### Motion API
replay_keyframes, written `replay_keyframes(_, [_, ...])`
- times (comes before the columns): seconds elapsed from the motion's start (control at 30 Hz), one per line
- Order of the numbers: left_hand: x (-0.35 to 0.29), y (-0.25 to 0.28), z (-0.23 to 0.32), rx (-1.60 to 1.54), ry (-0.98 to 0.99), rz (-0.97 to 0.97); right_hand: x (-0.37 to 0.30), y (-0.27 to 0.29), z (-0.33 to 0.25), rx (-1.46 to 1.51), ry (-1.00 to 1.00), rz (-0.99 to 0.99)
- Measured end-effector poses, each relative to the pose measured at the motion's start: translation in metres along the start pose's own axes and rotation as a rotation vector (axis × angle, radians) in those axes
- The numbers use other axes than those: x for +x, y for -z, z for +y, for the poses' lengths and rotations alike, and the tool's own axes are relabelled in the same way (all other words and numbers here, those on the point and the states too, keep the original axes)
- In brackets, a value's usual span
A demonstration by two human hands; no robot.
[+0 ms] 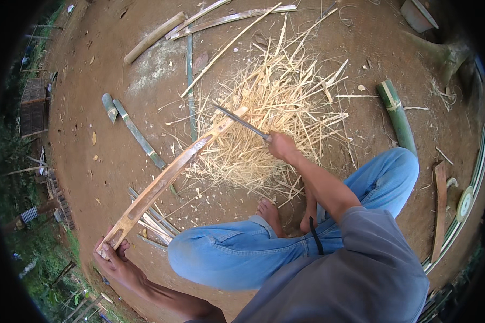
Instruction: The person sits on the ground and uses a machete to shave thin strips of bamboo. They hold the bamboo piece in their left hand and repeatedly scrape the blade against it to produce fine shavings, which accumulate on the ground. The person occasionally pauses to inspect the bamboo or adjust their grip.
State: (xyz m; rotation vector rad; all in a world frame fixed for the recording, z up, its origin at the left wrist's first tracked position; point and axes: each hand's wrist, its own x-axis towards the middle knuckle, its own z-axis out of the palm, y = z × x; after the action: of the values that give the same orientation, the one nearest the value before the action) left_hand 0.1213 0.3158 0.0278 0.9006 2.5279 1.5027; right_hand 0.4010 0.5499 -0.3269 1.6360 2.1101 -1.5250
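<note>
My left hand (116,259) is closed round the near end of a long split bamboo piece (167,176), its hollow inner face with node marks turned up. The piece slants away to the far right, and its far end lies over a heap of pale bamboo shavings (277,102). My right hand (282,146) grips the handle of a long knife (243,123). Its dark, narrow blade crosses the bamboo near the far end; whether the edge touches it I cannot tell. The handle is mostly hidden in my fingers.
Beyond the heap lie a bamboo pole (155,37) and split strips (231,20). Green bamboo lengths lie at left (138,134) and right (397,116). More strips (159,223) lie beside my left knee. A brown slat (440,210) and a round disc (465,203) are at far right.
</note>
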Motion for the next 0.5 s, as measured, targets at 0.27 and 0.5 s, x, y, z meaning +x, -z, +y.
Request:
replay_keyframes(0.27, [-0.029, 0.013, 0.012, 0.025, 0.009, 0.038, -0.021, 0.009, 0.017, -0.011, -0.052, 0.005])
replay_keyframes(0.5, [-0.041, 0.027, 0.046, -0.009, -0.02, 0.047, -0.043, -0.012, 0.046, 0.091, -0.118, 0.086])
